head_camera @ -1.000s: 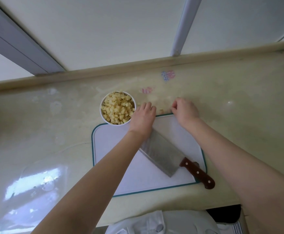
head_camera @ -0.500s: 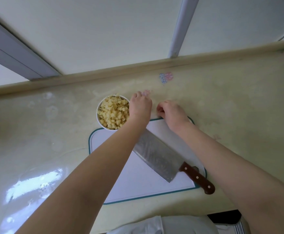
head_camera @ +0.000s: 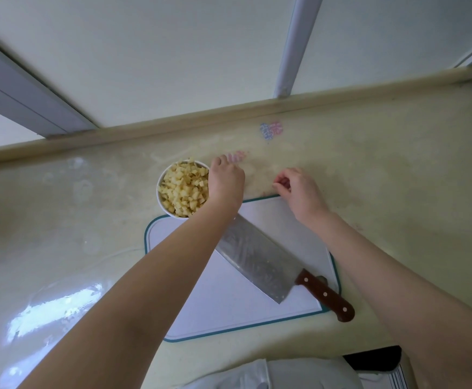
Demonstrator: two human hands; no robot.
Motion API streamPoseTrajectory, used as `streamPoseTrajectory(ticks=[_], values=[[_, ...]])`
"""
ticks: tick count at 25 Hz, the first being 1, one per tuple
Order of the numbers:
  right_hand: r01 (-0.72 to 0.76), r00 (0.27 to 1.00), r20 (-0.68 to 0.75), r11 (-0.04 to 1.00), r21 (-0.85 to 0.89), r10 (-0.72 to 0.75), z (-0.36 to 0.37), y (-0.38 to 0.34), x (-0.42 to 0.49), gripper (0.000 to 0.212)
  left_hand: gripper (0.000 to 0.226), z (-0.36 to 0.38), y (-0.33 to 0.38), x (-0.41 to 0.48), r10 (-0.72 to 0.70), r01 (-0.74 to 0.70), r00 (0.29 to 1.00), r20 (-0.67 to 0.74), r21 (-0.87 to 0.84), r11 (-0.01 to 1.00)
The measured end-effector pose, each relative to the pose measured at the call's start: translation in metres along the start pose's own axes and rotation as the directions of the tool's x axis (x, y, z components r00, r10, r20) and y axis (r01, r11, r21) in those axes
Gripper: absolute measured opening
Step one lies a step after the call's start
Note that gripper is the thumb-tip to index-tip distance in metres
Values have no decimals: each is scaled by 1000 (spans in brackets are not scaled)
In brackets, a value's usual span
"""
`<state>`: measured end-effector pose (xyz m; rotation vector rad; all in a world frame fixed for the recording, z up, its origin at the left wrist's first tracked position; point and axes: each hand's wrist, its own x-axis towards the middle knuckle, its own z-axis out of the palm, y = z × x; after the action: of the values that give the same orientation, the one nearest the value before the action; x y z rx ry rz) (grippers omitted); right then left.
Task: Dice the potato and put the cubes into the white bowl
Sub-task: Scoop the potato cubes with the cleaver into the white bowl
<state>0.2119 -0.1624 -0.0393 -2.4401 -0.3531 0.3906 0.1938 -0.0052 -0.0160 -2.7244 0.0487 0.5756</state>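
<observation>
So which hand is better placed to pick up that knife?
Probably the right hand: the knife lies with its handle toward that side, while the left hand is at the white bowl.

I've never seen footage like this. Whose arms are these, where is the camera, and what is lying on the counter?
No machine here: a person wears a camera on the head, looking down at their own bare arms. The left hand is at the right rim of the white bowl, heaped with potato cubes. The right hand, fingers curled, is over the counter just past the cutting board. Whether either hand holds anything is hidden. A cleaver lies flat on the board, untouched.
</observation>
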Motion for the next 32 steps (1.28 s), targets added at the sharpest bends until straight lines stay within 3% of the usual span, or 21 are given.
streamPoseTrajectory(ticks=[4,7,10,12,17,19,22,25,27,29,32], values=[[-52,999,13,999,-11,52,-1,10,0,4,27,-1,-1,1,6,-8,999,-35,-53,999],[-40,999,-21,999,7,40,-1,5,1,5,34,-9,-2,-5,8,-48,984,-178,-222,974],[38,997,-73,995,94,-31,-1,-12,-2,4,36,-10,-13,-19,-140,-84,872,-469,-425,901],[112,990,-100,980,165,-96,1,-34,-3,3,36,0,-23,-33,-281,-108,779,-560,-561,821],[271,962,-115,926,262,-249,20,-95,-2,2,27,18,-57,-73,-437,-74,738,-515,-705,705],[267,964,-59,933,243,-261,27,-111,-2,8,19,24,-67,-82,-470,-50,732,-493,-726,686],[232,969,31,945,231,-246,34,-125,-4,19,28,30,-71,-88,-516,21,742,-427,-755,656],[316,948,22,949,14,-317,37,-132,-8,17,40,30,-70,-91,-527,37,737,-424,-753,657],[333,942,-2,936,-112,-335,36,-133,-7,13,31,28,-71,-92,-527,6,721,-451,-755,655],[394,918,2,914,-93,-396,33,-133,-7,9,21,25,-70,-93,-538,-9,692,-481,-751,660],[483,874,-33,874,-54,-485,28,-115,-13,21,19,19,-60,-95,-506,-84,671,-542,-733,675]])
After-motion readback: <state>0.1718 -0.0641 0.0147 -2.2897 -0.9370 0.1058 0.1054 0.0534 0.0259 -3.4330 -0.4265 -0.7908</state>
